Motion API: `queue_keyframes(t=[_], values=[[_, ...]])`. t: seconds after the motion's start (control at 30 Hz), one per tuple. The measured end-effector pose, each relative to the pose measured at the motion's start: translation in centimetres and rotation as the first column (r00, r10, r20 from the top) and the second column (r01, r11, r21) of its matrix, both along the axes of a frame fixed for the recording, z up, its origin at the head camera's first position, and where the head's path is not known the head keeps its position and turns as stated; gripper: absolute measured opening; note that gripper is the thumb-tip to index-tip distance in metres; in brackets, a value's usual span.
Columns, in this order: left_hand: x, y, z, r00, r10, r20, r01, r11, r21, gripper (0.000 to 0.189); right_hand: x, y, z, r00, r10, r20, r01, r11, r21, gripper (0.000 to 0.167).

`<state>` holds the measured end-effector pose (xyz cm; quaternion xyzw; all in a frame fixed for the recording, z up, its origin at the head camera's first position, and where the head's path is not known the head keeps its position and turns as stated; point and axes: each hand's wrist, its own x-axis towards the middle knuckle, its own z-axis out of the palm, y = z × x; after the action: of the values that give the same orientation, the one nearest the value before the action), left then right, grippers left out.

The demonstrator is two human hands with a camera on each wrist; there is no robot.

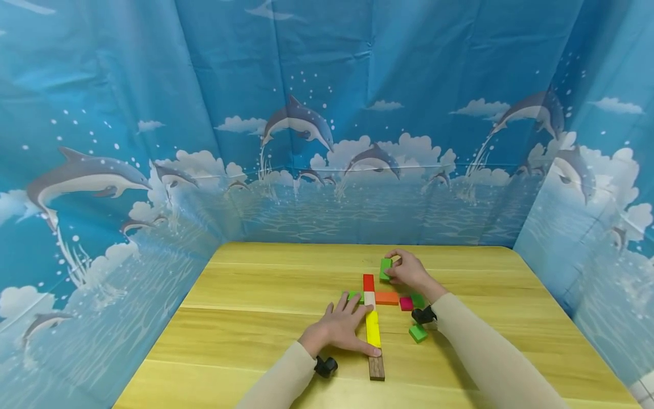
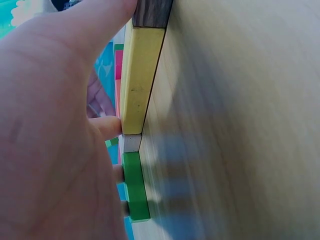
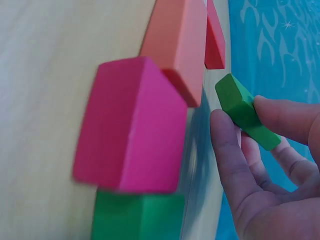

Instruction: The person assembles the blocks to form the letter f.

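Note:
My right hand [image 1: 410,274] pinches a small green block [image 1: 385,269] between thumb and fingers, beyond the orange block [image 1: 386,298]. Spread flat, my left hand [image 1: 339,330] reaches over a cross of coloured blocks. Its thumb lies on the brown block [image 1: 376,370] beside the yellow block [image 1: 373,328]. One fingertip meets the yellow block's far end by the white block [image 1: 369,298]; two others touch another green block [image 2: 136,187], partly covered in the head view. A red block [image 1: 368,282] forms the column's far end.
To the right of the orange block stand a magenta block [image 1: 406,304] and a darker green block [image 1: 417,300]. A loose green block [image 1: 418,333] lies nearer, below my right wrist. Behind the wooden table [image 1: 245,318] hangs a blue dolphin curtain [image 1: 317,210].

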<state>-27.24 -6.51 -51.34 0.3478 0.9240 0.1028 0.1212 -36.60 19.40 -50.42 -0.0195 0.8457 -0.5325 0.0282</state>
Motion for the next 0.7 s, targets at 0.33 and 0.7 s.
queue_keyframes(t=[0.33,0.7], values=[[-0.1,0.1,-0.3,1.000,0.001,0.010,-0.001,1.000,0.002,0.105,-1.6,-1.3,-0.3,0.994,-0.090,0.061,0.092,0.995,-0.029,0.042],[-0.2,-0.1,-0.1,1.000,-0.004,0.006,0.004,1.000,0.012,0.104,-2.8,-2.4,-1.2,0.980,-0.197,-0.031,0.199,0.967,0.158,0.040]])
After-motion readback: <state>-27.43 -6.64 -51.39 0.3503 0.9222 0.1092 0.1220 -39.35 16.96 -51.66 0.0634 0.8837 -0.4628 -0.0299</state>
